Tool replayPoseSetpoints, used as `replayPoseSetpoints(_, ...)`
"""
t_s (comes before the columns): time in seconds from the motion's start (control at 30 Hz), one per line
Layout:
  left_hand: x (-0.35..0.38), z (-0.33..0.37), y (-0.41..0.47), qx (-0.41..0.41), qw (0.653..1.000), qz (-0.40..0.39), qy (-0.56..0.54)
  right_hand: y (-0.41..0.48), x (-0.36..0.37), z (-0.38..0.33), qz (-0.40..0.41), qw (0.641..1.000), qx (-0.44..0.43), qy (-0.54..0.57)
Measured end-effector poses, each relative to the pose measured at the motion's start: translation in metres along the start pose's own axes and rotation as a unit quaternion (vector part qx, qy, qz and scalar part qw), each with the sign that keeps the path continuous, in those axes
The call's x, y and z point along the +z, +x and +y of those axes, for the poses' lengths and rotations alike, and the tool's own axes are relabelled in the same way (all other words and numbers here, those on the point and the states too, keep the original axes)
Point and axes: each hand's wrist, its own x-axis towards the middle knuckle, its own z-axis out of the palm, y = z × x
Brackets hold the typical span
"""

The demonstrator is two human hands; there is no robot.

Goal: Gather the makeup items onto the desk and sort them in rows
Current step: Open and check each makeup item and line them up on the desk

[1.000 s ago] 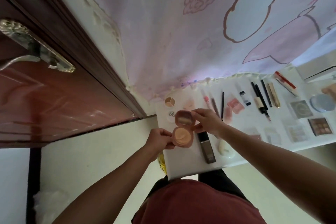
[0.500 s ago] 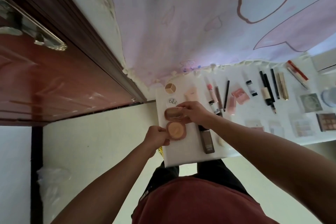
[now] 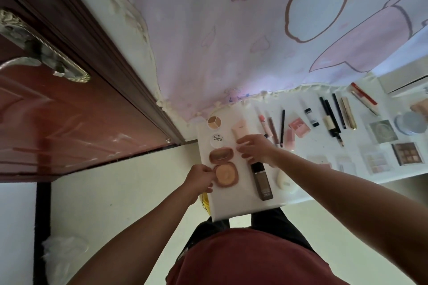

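While most items are already lying in rows on the table, sorting is looking nearly done. Compact is lying open at the left end, pink case, tan powder, lid flat on the far side. Left hand is pinching its left edge; right hand is hovering by the lid, loose, empty.

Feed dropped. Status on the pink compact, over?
Left hand grips open pink round powder compact, flat on white desk. Right hand open beside lid. Dark rectangular bottle alongside, apart.
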Motion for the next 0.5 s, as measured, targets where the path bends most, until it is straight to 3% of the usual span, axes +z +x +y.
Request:
replayPoseSetpoints(0.13,-0.006,0.012,-0.002,0.032,0.998,0.035,0.043,-0.003,-0.017,0.004,0.060,0.998,-0.008,-0.020)
replayPoseSetpoints(0.23,-0.014,0.023,-0.002,0.075,0.991,0.080,0.083,0.006,-0.028,0.005,0.131,0.984,-0.029,-0.116)
replayPoseSetpoints(0.37,-0.026,0.045,-0.002,0.130,0.980,0.113,0.103,0.021,-0.029,-0.006,0.186,0.924,-0.043,-0.332)
replayPoseSetpoints(0.5,-0.034,0.063,-0.003,0.172,0.971,0.136,0.100,0.033,-0.014,-0.012,0.181,0.886,-0.018,-0.427)
